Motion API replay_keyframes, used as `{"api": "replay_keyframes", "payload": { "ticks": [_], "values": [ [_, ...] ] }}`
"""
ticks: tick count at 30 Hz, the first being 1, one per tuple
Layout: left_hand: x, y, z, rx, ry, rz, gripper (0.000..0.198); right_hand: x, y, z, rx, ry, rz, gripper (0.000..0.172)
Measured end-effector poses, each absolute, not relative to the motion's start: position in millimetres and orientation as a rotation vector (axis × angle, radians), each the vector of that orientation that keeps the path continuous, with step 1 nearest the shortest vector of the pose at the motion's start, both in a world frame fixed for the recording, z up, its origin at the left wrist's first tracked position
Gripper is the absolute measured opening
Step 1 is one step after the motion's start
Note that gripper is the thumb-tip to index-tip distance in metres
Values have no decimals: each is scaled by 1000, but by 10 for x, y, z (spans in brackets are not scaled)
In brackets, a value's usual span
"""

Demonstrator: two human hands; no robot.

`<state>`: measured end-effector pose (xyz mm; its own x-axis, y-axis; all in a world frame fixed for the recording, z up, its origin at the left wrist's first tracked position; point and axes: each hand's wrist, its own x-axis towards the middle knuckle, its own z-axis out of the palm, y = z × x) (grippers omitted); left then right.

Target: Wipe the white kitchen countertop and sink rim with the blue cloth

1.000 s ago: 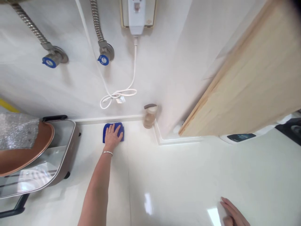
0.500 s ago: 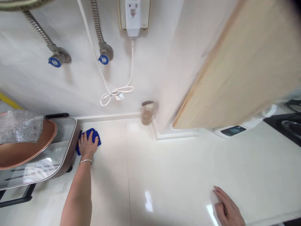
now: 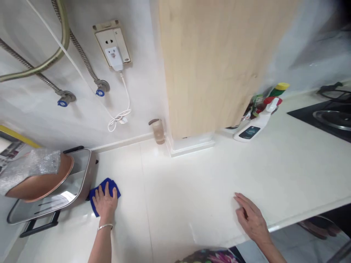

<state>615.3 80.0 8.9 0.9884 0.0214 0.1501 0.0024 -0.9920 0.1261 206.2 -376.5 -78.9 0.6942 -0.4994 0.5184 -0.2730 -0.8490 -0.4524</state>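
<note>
My left hand (image 3: 104, 203) lies flat, fingers spread, on a folded blue cloth (image 3: 113, 186) pressed to the white countertop (image 3: 192, 182), right beside the corner of a metal appliance (image 3: 79, 180). A thin bracelet circles that wrist. My right hand (image 3: 251, 217) rests flat on the counter near its front edge, fingers stretched out, holding nothing.
A copper-coloured pan (image 3: 41, 182) with bubble wrap sits on the appliance. A small lidded jar (image 3: 158, 130) stands at the wall corner. A wooden panel (image 3: 208, 62) rises behind. A spray bottle (image 3: 255, 126) lies on the counter, a hob (image 3: 326, 118) at far right. Hoses, valves and a plugged socket (image 3: 113, 47) are on the wall.
My left hand has slid the blue cloth from the back wall leftward and toward me, along the appliance's side. The view has swung right, showing the spray bottle and hob.
</note>
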Motion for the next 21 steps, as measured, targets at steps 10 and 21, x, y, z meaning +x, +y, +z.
{"api": "replay_keyframes", "payload": {
  "ticks": [10,21],
  "values": [
    [5002,892,-107,3037,-207,271,66,2087,-3776,-835,-2542,610,-1001,43],
    [3723,674,-347,2866,-954,443,76,2097,-3768,-809,-2559,599,-1008,44]
  ]
}}
